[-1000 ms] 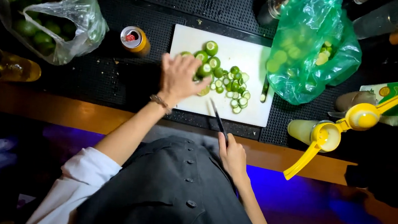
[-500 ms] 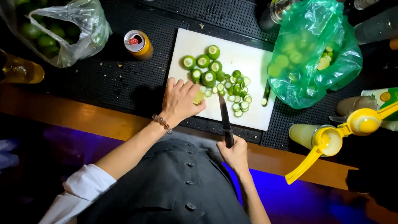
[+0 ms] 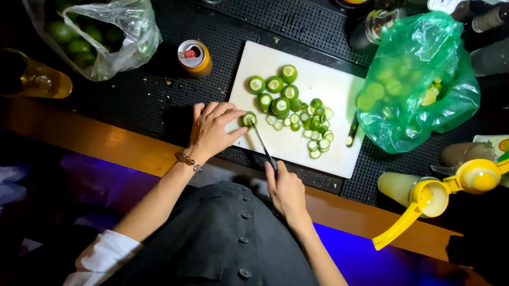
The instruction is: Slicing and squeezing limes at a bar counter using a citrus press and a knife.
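Lime, a small round green one (image 3: pixel 249 120), is sitting at the near left corner of the white rectangular plastic cutting board (image 3: pixel 339 85), pinned there by the left hand (image 3: pixel 209 128), whose fingers (image 3: pixel 232 116) are curling over and gripping it. The right hand (image 3: pixel 284 187) is clenching the dark handle of a slim kitchen knife (image 3: pixel 263 144), with the blade angling up towards the lime and its tip sitting just beside the fruit.

Doing this cut well is, in my judgement, a matter of keeping the left fingertips tucked back behind the knuckles, because the blade is meeting the lime very close to them. The lime is lying right at the board's edge, so shifting it inward a little would be steadying the cut and keeping juice off the black ribbed rubber mat (image 3: pixel 144 91) on the desk. Slicing with a smooth draw rather than pressing straight down is suiting a small round fruit that could be rolling.

Cut green lime halves and thin end slices (image 3: pixel 297 109) are piling up mid-board, well apart from the working spot. A clear plastic bag of whole limes (image 3: pixel 83 9) is lying to the left, a green plastic bag (image 3: pixel 417 85) to the right, and a yellow hinged citrus squeezer (image 3: pixel 449 193) near the desk's front edge.
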